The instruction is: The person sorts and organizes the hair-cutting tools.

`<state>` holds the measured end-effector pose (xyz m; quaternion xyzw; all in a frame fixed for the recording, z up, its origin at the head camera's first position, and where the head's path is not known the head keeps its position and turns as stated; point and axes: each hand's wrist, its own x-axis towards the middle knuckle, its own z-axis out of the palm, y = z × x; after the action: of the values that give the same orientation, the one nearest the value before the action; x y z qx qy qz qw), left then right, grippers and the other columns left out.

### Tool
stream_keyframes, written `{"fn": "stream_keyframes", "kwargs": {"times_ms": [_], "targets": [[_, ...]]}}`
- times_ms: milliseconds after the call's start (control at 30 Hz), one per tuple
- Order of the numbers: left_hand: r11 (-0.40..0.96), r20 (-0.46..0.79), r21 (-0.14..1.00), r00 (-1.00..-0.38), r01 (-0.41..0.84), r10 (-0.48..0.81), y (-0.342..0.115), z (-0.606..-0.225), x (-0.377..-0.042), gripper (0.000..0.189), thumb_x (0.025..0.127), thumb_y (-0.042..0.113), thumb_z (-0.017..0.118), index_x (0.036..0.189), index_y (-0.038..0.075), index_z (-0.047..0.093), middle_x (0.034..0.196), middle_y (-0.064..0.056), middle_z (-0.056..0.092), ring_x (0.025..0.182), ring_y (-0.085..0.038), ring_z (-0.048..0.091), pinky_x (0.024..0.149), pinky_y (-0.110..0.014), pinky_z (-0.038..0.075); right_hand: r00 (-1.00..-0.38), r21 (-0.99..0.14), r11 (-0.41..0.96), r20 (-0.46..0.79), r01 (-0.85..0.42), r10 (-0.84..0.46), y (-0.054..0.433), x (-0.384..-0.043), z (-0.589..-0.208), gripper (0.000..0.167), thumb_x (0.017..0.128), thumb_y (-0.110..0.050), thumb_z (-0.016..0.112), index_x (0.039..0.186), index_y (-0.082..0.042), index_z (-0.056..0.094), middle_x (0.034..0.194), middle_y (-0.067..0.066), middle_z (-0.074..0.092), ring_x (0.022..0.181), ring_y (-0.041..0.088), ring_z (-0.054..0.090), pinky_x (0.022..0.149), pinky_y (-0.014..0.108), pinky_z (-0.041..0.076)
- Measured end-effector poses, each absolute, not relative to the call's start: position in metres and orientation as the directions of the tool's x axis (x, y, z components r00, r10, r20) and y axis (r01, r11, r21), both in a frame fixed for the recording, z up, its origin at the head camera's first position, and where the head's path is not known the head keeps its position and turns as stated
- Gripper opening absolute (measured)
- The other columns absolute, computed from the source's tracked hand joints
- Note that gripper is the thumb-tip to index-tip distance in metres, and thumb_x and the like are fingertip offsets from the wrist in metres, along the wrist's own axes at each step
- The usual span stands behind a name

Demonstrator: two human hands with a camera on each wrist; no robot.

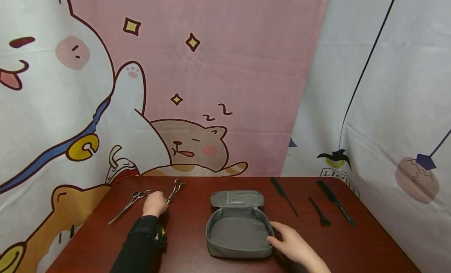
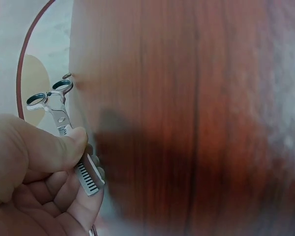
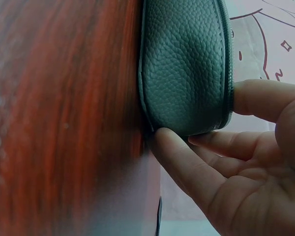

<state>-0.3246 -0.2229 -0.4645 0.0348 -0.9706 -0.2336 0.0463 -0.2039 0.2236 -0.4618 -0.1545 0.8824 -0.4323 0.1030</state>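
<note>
My left hand (image 1: 155, 204) pinches the toothed blade of a pair of thinning scissors (image 2: 90, 181) between thumb and fingers. Their finger loops point away from me, over the table's left part. A grey zippered case (image 1: 239, 252) stands at the middle with its lid folded back and nothing inside. At the case's right side, my right hand (image 1: 290, 243) grips it, the thumb at the rim and the other fingers against the outer wall. The right wrist view shows the case's pebbled side (image 3: 184, 64) up close. Another pair of scissors (image 1: 129, 205) lies left of my left hand.
Right of the case lie a tail comb (image 1: 283, 192), a black hair clip (image 1: 320, 212) and a wider handled comb (image 1: 336, 202). The dark red table (image 1: 190, 234) ends at a cartoon-printed cloth (image 1: 246, 69) behind it.
</note>
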Motion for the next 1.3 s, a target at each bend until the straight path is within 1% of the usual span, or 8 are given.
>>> {"fn": "stream_keyframes", "kwargs": {"times_ms": [167,267,367,500,733,967,1167,1300], "targets": [[0.87,0.111,0.494,-0.992,-0.001,-0.064,-0.216,-0.466,-0.322,0.025,0.081,-0.001,0.068,0.061,0.007,0.056,0.058,-0.001,0.047,0.056,-0.02,0.045,0.054,-0.031,0.037,-0.931,-0.793,0.582,-0.052,-0.181,-0.36,0.223,-0.204,-0.462,0.055,0.096,-0.022,0.066,0.135,0.013,0.049,0.128,0.027,0.057,0.107,0.038,0.062,0.085,0.053,0.05],[0.841,0.127,0.541,-0.99,0.023,-0.055,-0.21,-0.466,-0.323,0.024,0.083,0.001,0.071,0.064,0.006,0.057,0.057,0.0,0.048,0.053,-0.018,0.048,0.052,-0.03,0.038,-0.932,-0.795,0.581,-0.054,-0.178,-0.359,0.223,-0.204,-0.462,0.055,0.096,-0.022,0.065,0.135,0.013,0.049,0.128,0.027,0.057,0.106,0.038,0.062,0.085,0.053,0.05],[0.793,0.141,0.608,-0.988,0.041,-0.057,-0.201,-0.464,-0.322,0.018,0.083,0.003,0.074,0.071,0.004,0.06,0.058,-0.001,0.054,0.053,-0.018,0.053,0.052,-0.031,0.041,-0.933,-0.795,0.581,-0.054,-0.175,-0.356,0.223,-0.204,-0.461,0.055,0.097,-0.023,0.065,0.135,0.012,0.049,0.128,0.026,0.057,0.106,0.038,0.062,0.085,0.053,0.05],[0.728,0.153,0.684,-0.986,0.057,-0.067,-0.188,-0.46,-0.319,0.014,0.083,0.003,0.074,0.075,0.003,0.063,0.062,-0.001,0.056,0.057,-0.018,0.053,0.055,-0.031,0.042,-0.935,-0.791,0.586,-0.05,-0.177,-0.351,0.223,-0.204,-0.461,0.054,0.097,-0.023,0.065,0.135,0.011,0.05,0.127,0.024,0.058,0.105,0.036,0.062,0.084,0.052,0.051],[0.574,0.096,0.818,-0.992,0.031,-0.084,-0.167,-0.457,-0.311,0.007,0.088,0.003,0.072,0.085,0.0,0.067,0.072,-0.006,0.059,0.063,-0.02,0.055,0.054,-0.032,0.046,-0.938,-0.772,0.604,-0.029,-0.199,-0.346,0.223,-0.204,-0.462,0.053,0.096,-0.023,0.066,0.134,0.011,0.051,0.125,0.022,0.06,0.102,0.033,0.063,0.083,0.051,0.051],[0.466,0.112,0.883,-0.99,0.058,-0.088,-0.146,-0.455,-0.3,0.006,0.088,0.003,0.073,0.087,0.0,0.068,0.074,-0.006,0.059,0.065,-0.02,0.054,0.056,-0.033,0.045,-0.942,-0.764,0.612,-0.016,-0.205,-0.336,0.222,-0.203,-0.461,0.054,0.095,-0.025,0.067,0.134,0.01,0.052,0.126,0.022,0.06,0.104,0.034,0.063,0.085,0.053,0.05],[0.402,0.14,0.911,-0.987,0.097,-0.08,-0.135,-0.448,-0.29,0.005,0.088,0.002,0.073,0.089,-0.001,0.069,0.076,-0.006,0.061,0.067,-0.02,0.054,0.058,-0.033,0.046,-0.96,-0.722,0.651,0.066,-0.234,-0.273,0.218,-0.2,-0.458,0.056,0.094,-0.027,0.068,0.136,0.008,0.052,0.131,0.022,0.058,0.115,0.04,0.058,0.091,0.056,0.047],[0.378,0.173,0.916,-0.983,0.137,-0.061,-0.128,-0.441,-0.281,0.006,0.088,0.002,0.073,0.089,-0.001,0.068,0.077,-0.005,0.06,0.068,-0.019,0.054,0.057,-0.033,0.046,-0.969,-0.72,0.648,0.175,-0.248,-0.177,0.21,-0.199,-0.454,0.055,0.093,-0.024,0.07,0.138,0.003,0.053,0.13,0.016,0.059,0.117,0.034,0.058,0.092,0.049,0.049]]}}
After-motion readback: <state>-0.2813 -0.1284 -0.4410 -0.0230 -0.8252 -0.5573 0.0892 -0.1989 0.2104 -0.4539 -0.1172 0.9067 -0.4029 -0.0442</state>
